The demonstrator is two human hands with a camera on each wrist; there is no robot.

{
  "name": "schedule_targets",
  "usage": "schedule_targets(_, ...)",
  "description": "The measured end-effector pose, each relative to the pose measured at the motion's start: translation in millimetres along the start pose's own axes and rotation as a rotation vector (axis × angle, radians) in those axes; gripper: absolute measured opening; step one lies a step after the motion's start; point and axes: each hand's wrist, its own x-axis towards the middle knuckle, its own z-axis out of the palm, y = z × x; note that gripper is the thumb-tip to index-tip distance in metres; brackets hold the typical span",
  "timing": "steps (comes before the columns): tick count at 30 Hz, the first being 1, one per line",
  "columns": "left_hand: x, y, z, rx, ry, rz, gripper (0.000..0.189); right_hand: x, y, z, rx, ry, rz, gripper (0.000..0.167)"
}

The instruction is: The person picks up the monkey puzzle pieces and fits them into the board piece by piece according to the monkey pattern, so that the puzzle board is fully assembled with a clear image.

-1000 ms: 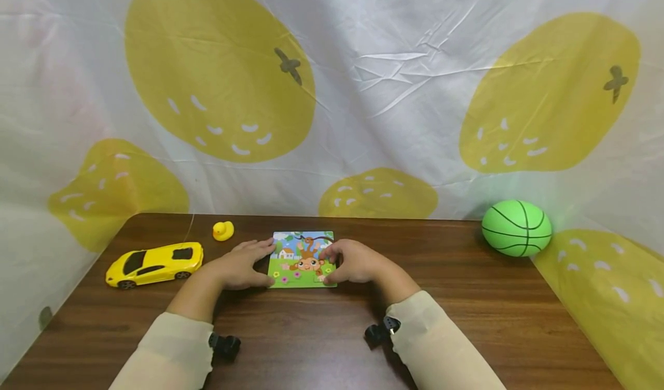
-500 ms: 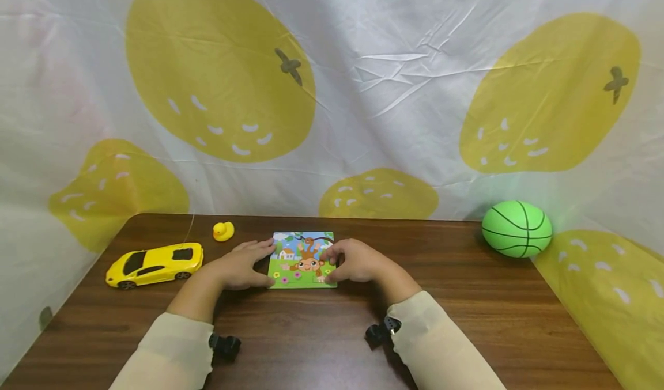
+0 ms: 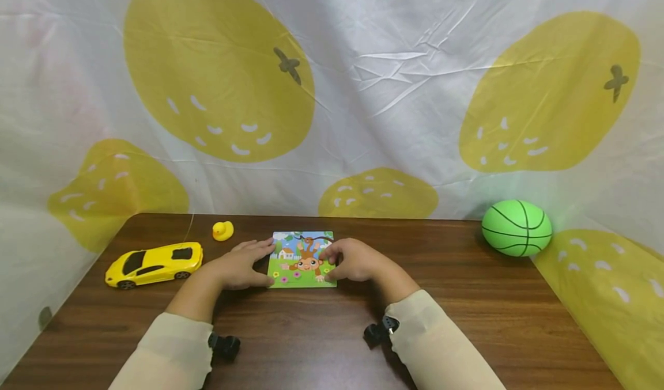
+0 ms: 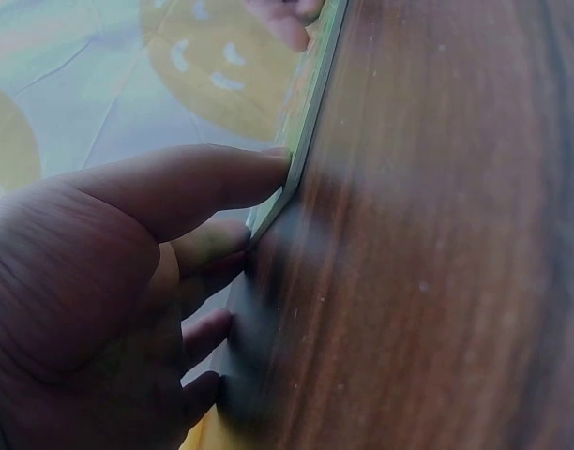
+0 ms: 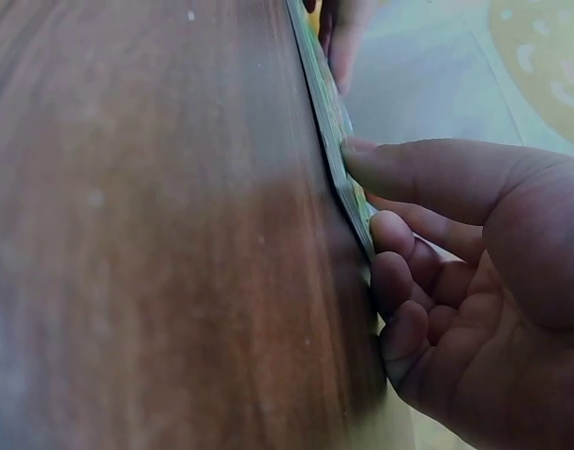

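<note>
A square jigsaw puzzle [image 3: 301, 268] with a monkey, a house and flowers lies on the brown table. My left hand [image 3: 240, 266] spans its left edge, thumb at the near corner and the other fingers stretched toward the far corner. In the left wrist view, the left thumb [image 4: 235, 175] touches the board's corner. On the opposite side, my right hand [image 3: 358, 261] holds the right edge with bent fingers, its thumb and forefinger over the picture. The right wrist view shows the right thumb [image 5: 428, 169] on the board and the other fingers curled beside it.
A yellow toy car [image 3: 155, 264] and a small yellow rubber duck [image 3: 223, 231] stand left of the puzzle. At the far right corner sits a green ball [image 3: 517, 228] with black lines. A white curtain [image 3: 394, 119] with yellow fruit prints hangs behind the table [image 3: 311, 344].
Both hands keep nearly the same place at the puzzle. A faint outline around the piece at its lower right, visible earlier, no longer shows.
</note>
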Motion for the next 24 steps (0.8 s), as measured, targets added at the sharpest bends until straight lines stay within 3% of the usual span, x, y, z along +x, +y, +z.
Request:
schedule_targets(11,1.5,-0.9,-1.3,-0.001,-0.007,-0.004,0.093,-1.4,0.5,-3.5,-0.032,-0.017,-0.013,0.042)
schedule_targets(17,-0.3,-0.5,-2.0,0.010,-0.004,-0.003,0.093,-4.3,-0.1,-8.5,0.007,-0.016,-0.027,0.047)
schedule_targets(24,-1.3,0.4,-3.1,0.022,0.019,0.000,0.091,-12.7,-3.7,-24.6,0.076,0.052,-0.039,0.043)
